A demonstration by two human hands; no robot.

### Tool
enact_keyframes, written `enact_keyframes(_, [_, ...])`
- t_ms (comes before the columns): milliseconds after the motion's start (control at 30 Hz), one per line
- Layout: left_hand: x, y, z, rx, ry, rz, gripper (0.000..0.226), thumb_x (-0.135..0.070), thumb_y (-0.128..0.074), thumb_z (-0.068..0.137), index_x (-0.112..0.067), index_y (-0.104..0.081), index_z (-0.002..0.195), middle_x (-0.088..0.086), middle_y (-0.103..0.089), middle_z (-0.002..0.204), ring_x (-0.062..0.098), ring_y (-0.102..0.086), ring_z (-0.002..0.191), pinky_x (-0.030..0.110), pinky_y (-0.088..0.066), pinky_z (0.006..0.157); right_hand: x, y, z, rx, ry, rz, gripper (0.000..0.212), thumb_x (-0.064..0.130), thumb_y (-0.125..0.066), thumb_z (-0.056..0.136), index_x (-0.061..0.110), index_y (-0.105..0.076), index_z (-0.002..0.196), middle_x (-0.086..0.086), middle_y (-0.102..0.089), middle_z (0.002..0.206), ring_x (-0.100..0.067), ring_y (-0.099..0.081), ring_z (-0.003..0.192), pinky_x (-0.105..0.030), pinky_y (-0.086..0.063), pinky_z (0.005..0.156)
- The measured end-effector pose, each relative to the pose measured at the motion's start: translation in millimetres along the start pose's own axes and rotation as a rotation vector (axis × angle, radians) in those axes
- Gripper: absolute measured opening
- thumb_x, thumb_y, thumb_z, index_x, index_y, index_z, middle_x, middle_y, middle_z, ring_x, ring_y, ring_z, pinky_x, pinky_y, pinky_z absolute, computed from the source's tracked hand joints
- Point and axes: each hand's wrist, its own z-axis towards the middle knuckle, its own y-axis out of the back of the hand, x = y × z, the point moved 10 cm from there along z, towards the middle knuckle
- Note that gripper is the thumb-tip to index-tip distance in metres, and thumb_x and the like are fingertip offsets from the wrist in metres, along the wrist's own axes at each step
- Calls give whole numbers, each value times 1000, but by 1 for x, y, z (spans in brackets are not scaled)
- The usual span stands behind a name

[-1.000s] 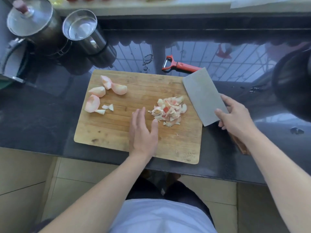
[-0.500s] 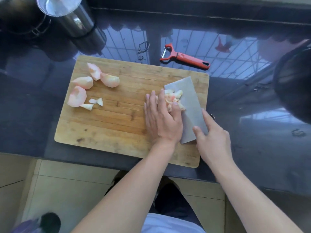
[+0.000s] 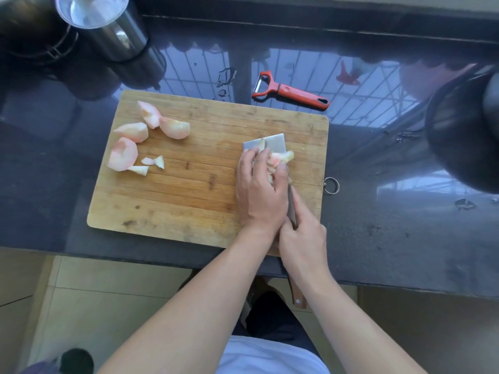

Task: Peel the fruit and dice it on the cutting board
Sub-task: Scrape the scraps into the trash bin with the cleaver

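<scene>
Fruit pieces [image 3: 280,157] pinched by left fingers [image 3: 259,163] against cleaver [image 3: 272,143] | bamboo board [image 3: 189,190] | glossy black counter [image 3: 391,211] | right fingers [image 3: 299,211] wrap handle

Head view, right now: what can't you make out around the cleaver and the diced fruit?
- Diced fruit: mostly covered by the left hand; piece count unreadable.
- Cleaver: only the blade's far end and the handle's end show; both hands cover the rest.
- Right hand: its fingers curl under, so the exact grip is hidden.
- Pot, top left: cut off by the frame edge.
</scene>
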Motion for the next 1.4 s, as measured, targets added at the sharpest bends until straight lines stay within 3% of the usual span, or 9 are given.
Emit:
enact_keyframes(133, [-7,22,-8,-29,4,-62,57,-51,-44,101,-9,-63,135,6,-51,146,24,-45,140,44,-43,113,16,-2,-21,40,40,18,83,-3,-43,82,42,-42,151,25,-51,147,7,-43,136,-22,-34,116])
enact_keyframes(300, [-12,85,-13,-130,-8,-73,57,-50,-49,101,-7,-60,137,8,-53,144,22,-47,138,37,-39,115,50,-25,-55,139,113,-26,87,2,-43,78,45,-36,153,20,-62,135,0,-57,117,-21,-45,97])
enact_keyframes(500, [19,183,-9,-314,18,-39,55,-40,-52,102,-9,-49,148,-4,-47,144,-4,-37,133,6,-25,109,94,-94,-89,315,192,-32,87,10,-36,73,48,-34,152,15,-67,128,-8,-62,111,-31,-55,92])
enact_keyframes(567, [36,213,-5,-360,30,-20,56,-40,-51,102,-10,-49,150,4,-52,143,5,-42,134,10,-28,109,107,-123,-98,360,222,-51,86,10,-36,75,49,-35,151,16,-66,129,-8,-60,116,-29,-53,96])
enact_keyframes(700, [79,283,-6,-457,73,-37,57,-40,-49,101,-15,-50,152,8,-52,139,17,-49,133,33,-40,113,136,-189,-126,445,278,-85,86,8,-39,75,53,-39,148,20,-67,126,-2,-61,112,-18,-49,86])
enact_keyframes(900, [187,422,-9,-608,140,-53,46,-48,-47,102,-39,-54,147,-6,-44,140,26,-60,120,45,-49,104,188,-336,-196,573,383,-137,87,-2,-39,75,51,-47,144,28,-70,107,9,-62,94,-4,-45,74])
enact_keyframes(1100, [318,576,-46,-773,277,46,40,-42,-50,101,-30,-71,132,5,-53,141,19,-51,129,25,-38,111,208,-510,-282,726,422,-270,80,1,-42,74,45,-53,141,28,-71,104,6,-63,93,-14,-47,77])
enact_keyframes(1233, [381,636,-95,-914,443,33,37,-40,-53,103,-29,-71,132,2,-52,146,19,-54,132,37,-48,109,215,-584,-335,910,485,-367,74,-5,-42,78,43,-61,131,36,-69,94,12,-63,90,-7,-46,73])
enact_keyframes(1400, [429,668,-168,-1119,643,89,37,-36,-53,103,-23,-71,132,7,-56,147,19,-50,137,8,-25,109,187,-644,-376,1154,635,-524,71,-3,-40,79,41,-61,131,14,-73,94,-8,-65,82,-15,-47,66])
